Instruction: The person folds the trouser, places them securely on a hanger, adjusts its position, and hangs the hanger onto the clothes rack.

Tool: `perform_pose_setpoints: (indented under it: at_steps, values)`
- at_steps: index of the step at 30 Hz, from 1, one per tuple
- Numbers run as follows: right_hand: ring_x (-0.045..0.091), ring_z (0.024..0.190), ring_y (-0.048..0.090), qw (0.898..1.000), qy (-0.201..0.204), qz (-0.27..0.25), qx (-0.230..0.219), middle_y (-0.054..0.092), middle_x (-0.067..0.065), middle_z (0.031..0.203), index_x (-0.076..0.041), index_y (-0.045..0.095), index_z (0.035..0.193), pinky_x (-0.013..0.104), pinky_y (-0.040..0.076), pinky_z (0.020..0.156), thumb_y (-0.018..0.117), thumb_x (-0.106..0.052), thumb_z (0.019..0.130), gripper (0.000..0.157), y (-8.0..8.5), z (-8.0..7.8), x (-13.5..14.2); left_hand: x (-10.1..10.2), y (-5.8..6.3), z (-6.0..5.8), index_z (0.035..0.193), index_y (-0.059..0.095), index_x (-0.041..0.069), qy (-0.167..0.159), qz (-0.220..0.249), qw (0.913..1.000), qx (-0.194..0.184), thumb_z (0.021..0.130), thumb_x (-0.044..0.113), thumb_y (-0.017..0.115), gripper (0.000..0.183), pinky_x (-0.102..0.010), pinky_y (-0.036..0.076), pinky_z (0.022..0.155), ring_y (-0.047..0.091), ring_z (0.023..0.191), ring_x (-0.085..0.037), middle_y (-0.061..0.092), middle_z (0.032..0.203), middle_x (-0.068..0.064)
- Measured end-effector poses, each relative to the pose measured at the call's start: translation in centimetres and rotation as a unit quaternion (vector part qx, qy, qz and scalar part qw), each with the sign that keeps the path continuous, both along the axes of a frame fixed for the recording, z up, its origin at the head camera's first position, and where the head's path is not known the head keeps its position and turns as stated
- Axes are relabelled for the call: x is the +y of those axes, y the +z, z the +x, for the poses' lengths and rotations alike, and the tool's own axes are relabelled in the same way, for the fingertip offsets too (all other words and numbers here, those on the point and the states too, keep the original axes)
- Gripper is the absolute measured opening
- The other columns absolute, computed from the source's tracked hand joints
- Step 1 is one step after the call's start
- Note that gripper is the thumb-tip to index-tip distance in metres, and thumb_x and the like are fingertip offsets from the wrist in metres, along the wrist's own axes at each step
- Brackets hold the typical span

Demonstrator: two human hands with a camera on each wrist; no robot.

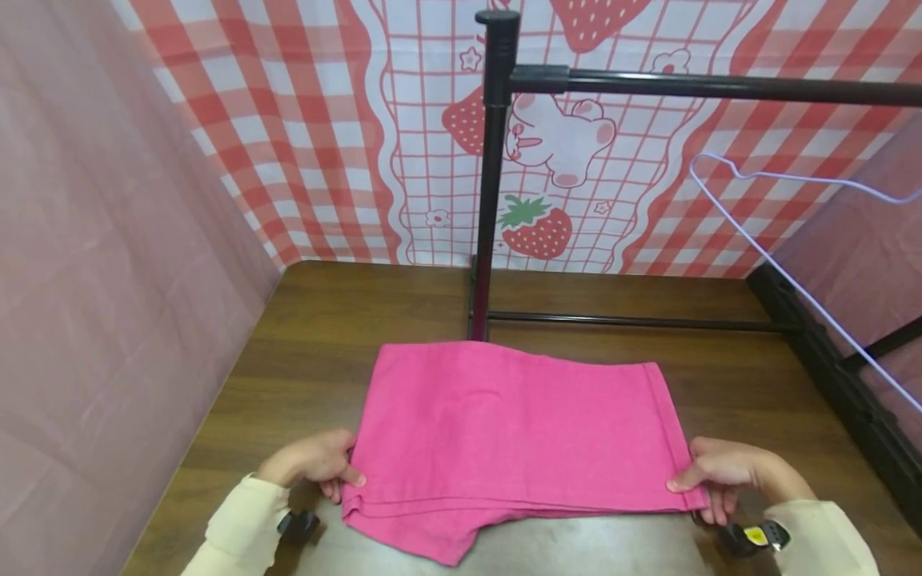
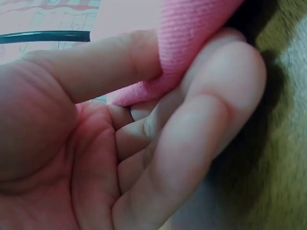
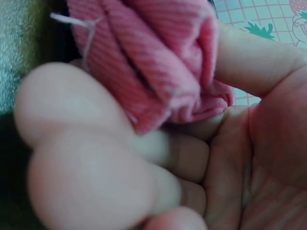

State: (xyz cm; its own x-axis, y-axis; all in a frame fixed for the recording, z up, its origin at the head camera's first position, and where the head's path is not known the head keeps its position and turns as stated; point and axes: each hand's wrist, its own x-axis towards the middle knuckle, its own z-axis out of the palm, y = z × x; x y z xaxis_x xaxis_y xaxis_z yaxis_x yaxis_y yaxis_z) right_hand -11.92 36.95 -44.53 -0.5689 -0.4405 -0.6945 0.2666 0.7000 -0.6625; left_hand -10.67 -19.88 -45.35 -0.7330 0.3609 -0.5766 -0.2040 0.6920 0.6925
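A pair of pink pants point(image 1: 519, 432), folded lengthwise with the crotch part jutting toward the near side, spans the space between both hands. My left hand point(image 1: 324, 464) pinches its left end near the lower corner, thumb on top. At the opposite end my right hand point(image 1: 723, 472) grips the layered hem corner between thumb and fingers. Up close in the left wrist view, the ribbed pink cloth point(image 2: 187, 38) sits between thumb and curled fingers. Several folded layers point(image 3: 153, 62) show in the right wrist view, with a loose white thread point(image 3: 72, 20) hanging off them.
A black rack point(image 1: 490, 184) stands behind the pants on the wooden table point(image 1: 288, 368). On the right, a lilac wire hanger point(image 1: 785, 272) overlaps the rack's black base point(image 1: 835, 392). A strawberry-print checked cloth point(image 1: 324, 160) covers the back, and a pink curtain point(image 1: 122, 280) hangs at left.
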Motion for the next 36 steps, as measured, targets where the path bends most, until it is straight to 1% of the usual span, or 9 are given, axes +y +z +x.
perform_pose_setpoints:
  at_steps: [7,18,21,23,26,28,31,34,36]
  values:
    - [0.009,0.044,0.063,1.000,-0.002,0.003,0.001,0.068,0.013,0.057,0.004,0.069,0.068,0.017,0.045,0.040,0.064,-0.033,0.091,0.044,0.0,0.0,-0.1,-0.1,0.0,0.0,0.084,0.056,0.002,0.000,0.001,1.0000,0.006,0.083,0.005,0.073,0.017,-0.022,0.050,0.042,0.053,0.040,-0.007,0.061,0.053,-0.008]
    - [0.008,0.044,0.062,1.000,-0.003,-0.009,0.006,0.068,0.008,0.056,0.003,0.068,0.069,0.016,0.044,0.040,0.062,-0.032,0.093,0.042,-0.4,-0.2,0.1,-0.5,-0.1,-0.2,0.086,0.056,0.002,0.002,0.010,0.9999,-0.003,0.083,0.004,0.072,0.016,-0.021,0.049,0.042,0.053,0.040,-0.007,0.061,0.054,-0.007]
    - [0.006,0.044,0.062,0.999,-0.003,-0.034,0.008,0.067,0.006,0.056,0.006,0.068,0.070,0.016,0.044,0.040,0.062,-0.029,0.094,0.043,-0.6,0.0,0.6,-0.7,-0.2,-0.3,0.087,0.057,0.002,-0.013,0.027,0.9996,0.000,0.082,0.005,0.073,0.018,-0.021,0.049,0.043,0.053,0.042,-0.007,0.061,0.056,-0.006]
    - [0.005,0.045,0.060,0.998,0.000,-0.054,0.023,0.067,0.002,0.056,0.007,0.067,0.072,0.016,0.044,0.042,0.061,-0.025,0.095,0.040,-0.8,0.1,0.9,-0.9,-0.2,-0.4,0.087,0.058,0.001,-0.029,0.045,0.9986,0.007,0.081,0.006,0.074,0.018,-0.020,0.048,0.044,0.053,0.044,-0.007,0.062,0.057,-0.005]
    - [0.003,0.052,0.059,0.997,-0.021,-0.071,0.037,0.065,-0.004,0.060,0.005,0.067,0.080,0.019,0.047,0.048,0.060,-0.024,0.096,0.034,-1.0,-0.1,1.0,-1.2,-0.2,-0.9,0.093,0.060,-0.003,-0.036,0.074,0.9963,0.023,0.083,0.010,0.073,0.021,-0.022,0.050,0.049,0.054,0.049,-0.008,0.063,0.065,-0.003]
    - [0.006,0.059,0.062,0.995,-0.048,-0.079,0.043,0.067,-0.004,0.069,0.009,0.066,0.093,0.024,0.053,0.054,0.058,-0.024,0.097,0.034,-1.1,-0.6,0.9,-1.3,-0.3,-1.5,0.098,0.059,-0.005,-0.020,0.091,0.9952,0.030,0.087,0.014,0.071,0.024,-0.024,0.052,0.052,0.055,0.054,-0.009,0.062,0.070,-0.002]
    - [0.013,0.075,0.068,0.990,-0.113,-0.074,0.046,0.071,0.000,0.084,0.015,0.057,0.115,0.031,0.058,0.068,0.055,-0.027,0.099,0.045,-1.0,-1.6,0.4,-1.3,-0.5,-3.0,0.102,0.056,-0.007,0.028,0.106,0.9931,0.041,0.092,0.017,0.065,0.027,-0.027,0.055,0.057,0.056,0.059,-0.010,0.058,0.075,-0.002]
    - [0.018,0.088,0.068,0.982,-0.172,-0.041,0.066,0.070,0.004,0.096,0.017,0.047,0.127,0.035,0.058,0.079,0.056,-0.033,0.098,0.059,-0.7,-2.8,0.1,-1.0,-0.7,-5.1,0.108,0.055,-0.011,0.078,0.119,0.9887,0.047,0.095,0.016,0.060,0.031,-0.027,0.056,0.061,0.058,0.065,-0.011,0.058,0.081,-0.005]
    - [0.019,0.093,0.066,0.976,-0.202,-0.002,0.076,0.067,0.006,0.103,0.015,0.043,0.131,0.037,0.057,0.085,0.057,-0.040,0.096,0.067,-0.3,-3.6,-0.1,-0.8,-0.8,-6.7,0.118,0.050,-0.014,0.107,0.131,0.9846,0.046,0.096,0.016,0.058,0.038,-0.028,0.058,0.066,0.061,0.071,-0.011,0.062,0.089,-0.009]
